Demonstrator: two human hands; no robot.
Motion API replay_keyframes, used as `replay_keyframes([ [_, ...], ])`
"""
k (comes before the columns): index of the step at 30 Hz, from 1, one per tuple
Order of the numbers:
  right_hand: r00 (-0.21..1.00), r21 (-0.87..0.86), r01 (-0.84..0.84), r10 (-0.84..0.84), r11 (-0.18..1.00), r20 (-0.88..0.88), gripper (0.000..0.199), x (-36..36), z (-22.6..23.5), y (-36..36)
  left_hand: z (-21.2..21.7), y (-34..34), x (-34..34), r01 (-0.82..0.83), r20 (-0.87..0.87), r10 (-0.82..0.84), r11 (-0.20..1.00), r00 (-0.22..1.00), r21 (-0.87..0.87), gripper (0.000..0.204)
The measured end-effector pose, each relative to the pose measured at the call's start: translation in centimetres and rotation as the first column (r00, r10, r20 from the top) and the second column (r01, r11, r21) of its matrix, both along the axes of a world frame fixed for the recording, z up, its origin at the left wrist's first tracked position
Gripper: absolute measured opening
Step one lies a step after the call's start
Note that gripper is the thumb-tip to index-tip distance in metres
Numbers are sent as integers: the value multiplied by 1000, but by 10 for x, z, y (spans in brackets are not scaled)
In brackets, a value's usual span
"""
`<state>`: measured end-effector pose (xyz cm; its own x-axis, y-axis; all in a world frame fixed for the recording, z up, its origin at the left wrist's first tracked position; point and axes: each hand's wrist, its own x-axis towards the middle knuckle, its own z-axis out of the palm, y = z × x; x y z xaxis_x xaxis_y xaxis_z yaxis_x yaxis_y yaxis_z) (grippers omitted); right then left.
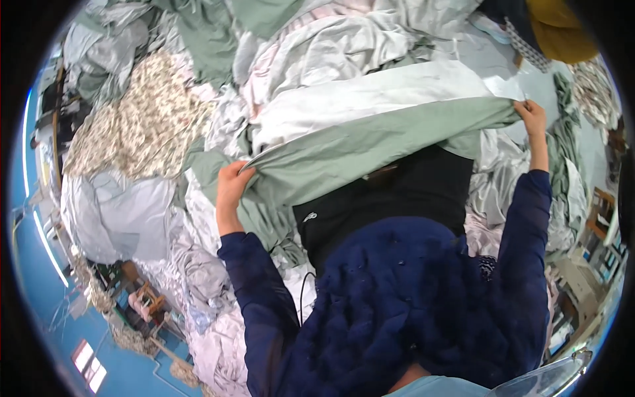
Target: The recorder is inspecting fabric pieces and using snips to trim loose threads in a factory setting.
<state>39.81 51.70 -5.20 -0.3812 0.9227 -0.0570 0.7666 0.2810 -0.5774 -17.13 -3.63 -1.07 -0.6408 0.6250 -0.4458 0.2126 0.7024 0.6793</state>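
A sage green cloth [370, 145] with a paler side stretches across in front of me, over the black cloth at my lap. My left hand [231, 190] is closed on its left edge. Farther off to the right, my right hand [533, 118] pinches the other end of the same edge. Between the two hands the edge runs fairly taut, rising toward the right. Beyond it lies a white cloth face [370, 89]; I cannot tell whether it belongs to the same piece.
Heaps of white and grey cloth [344, 46] surround me. A floral cloth [142, 119] and a light grey bundle [119, 212] lie to the left. More green cloth [570, 165] hangs at the right. A mustard yellow item [562, 30] is at the far right corner.
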Motion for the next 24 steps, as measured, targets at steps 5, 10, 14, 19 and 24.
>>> replay_keyframes([
  [5,994,-70,98,-94,993,54,39,15,-18,5,-9,-6,-8,-114,108,106,991,988,72,18],
  [10,990,-86,46,-34,995,136,35,23,-32,6,3,6,7,-211,265,163,964,950,163,17],
  [14,972,-41,26,-15,999,235,33,18,-31,5,11,10,15,-287,394,182,930,901,228,22],
  [19,884,230,111,-201,967,422,36,-24,9,-29,25,8,28,-362,410,252,907,877,217,21],
  [24,955,-25,-81,70,996,-287,25,-137,73,-122,46,14,48,-233,154,198,935,968,268,16],
])
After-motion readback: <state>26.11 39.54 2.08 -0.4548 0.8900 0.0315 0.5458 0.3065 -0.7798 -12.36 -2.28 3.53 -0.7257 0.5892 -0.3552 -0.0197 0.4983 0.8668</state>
